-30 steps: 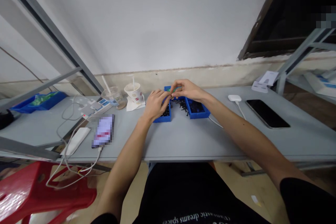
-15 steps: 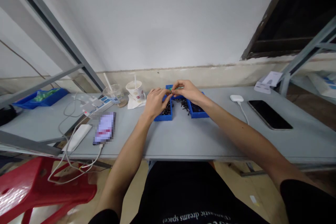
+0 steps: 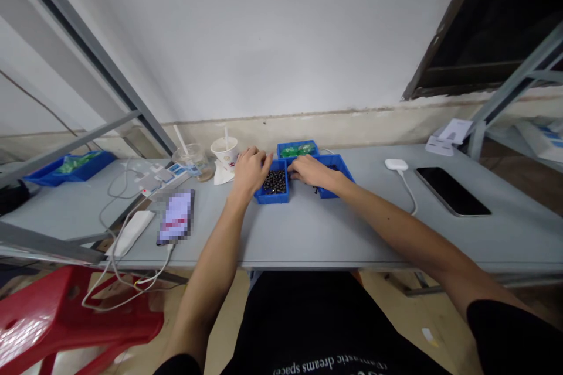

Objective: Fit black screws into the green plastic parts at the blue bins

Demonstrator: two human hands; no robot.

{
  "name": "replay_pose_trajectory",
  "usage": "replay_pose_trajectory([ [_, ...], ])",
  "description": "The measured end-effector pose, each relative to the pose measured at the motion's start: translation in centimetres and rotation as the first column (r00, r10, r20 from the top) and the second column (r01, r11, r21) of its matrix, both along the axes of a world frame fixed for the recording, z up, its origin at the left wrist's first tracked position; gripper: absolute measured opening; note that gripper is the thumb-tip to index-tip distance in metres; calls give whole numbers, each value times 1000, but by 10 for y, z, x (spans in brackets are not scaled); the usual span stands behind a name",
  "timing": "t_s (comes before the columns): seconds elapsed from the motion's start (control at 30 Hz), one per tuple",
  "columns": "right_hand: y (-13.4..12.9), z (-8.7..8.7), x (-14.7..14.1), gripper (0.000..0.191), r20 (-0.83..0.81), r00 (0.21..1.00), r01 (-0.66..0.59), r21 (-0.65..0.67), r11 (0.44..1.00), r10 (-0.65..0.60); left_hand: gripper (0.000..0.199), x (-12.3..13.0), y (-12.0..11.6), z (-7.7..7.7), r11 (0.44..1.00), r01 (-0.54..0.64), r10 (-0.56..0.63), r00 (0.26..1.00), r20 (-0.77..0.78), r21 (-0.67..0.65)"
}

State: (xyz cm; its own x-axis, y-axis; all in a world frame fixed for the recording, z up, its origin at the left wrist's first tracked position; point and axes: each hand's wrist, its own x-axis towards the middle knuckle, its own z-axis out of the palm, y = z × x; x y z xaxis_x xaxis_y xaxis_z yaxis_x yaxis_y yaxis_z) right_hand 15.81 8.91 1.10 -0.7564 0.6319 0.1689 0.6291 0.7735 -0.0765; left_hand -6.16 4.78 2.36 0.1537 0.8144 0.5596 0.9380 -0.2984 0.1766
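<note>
My left hand is at the left rim of a blue bin of small dark metal pieces. Its thumb stands apart from the fingers, with nothing visible between them. My right hand reaches down between that bin and a second blue bin on the right. Its fingers are bent together at the table beside the first bin; what they hold, if anything, is hidden. Dark screws show partly below this hand. Behind it stands a blue bin holding green pieces.
On the left are a paper cup, a plastic cup, a power strip and a phone on a cable. Another phone and a white case lie right. A red stool stands below left.
My hands, together at a small green piece before, have parted. The left moved left and the right came down between the bins. The green piece no longer shows in my fingers.
</note>
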Motion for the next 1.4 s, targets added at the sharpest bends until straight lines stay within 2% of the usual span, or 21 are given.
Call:
replay_pose_trajectory([
  [0.2,-2,-1,-1,21,-49,998,32,-35,999,-34,41,6,1,-3,985,159,-160,987,2,71],
  [0.3,2,5,4,20,-99,992,67,-58,996,-73,34,11,-3,-3,968,238,-239,971,3,75],
  [0.37,5,13,7,17,-199,972,105,-107,989,-125,28,15,-6,-2,957,283,-284,959,8,69],
  [0.47,7,25,9,12,-439,868,115,-279,953,-233,26,19,-10,-1,944,324,-325,945,18,62],
  [0.53,6,30,7,10,-563,774,50,-402,914,-290,27,20,-11,-1,937,341,-343,939,22,68],
  [0.6,4,32,3,12,-623,712,-31,-488,872,-323,27,21,-10,-2,932,354,-356,934,20,84],
  [0.7,0,32,-3,16,-645,679,-93,-549,830,-350,26,21,-10,-2,926,358,-363,931,26,116],
  [0.87,-6,35,-5,17,-659,671,-129,-556,821,-340,22,22,-12,0,929,349,-357,932,54,127],
  [1.0,-7,40,1,18,-706,647,-241,-549,801,-289,17,23,-13,0,929,337,-353,931,97,151],
  [1.13,-7,46,6,17,-711,661,-303,-546,782,-240,13,24,-12,-2,933,313,-340,928,154,175],
  [1.33,-4,47,4,11,-709,677,-274,-495,825,-200,11,26,-14,-1,936,292,-322,935,147,195],
  [1.4,-4,44,2,6,-695,690,-204,-455,867,-203,11,23,-13,0,941,272,-303,942,147,200],
])
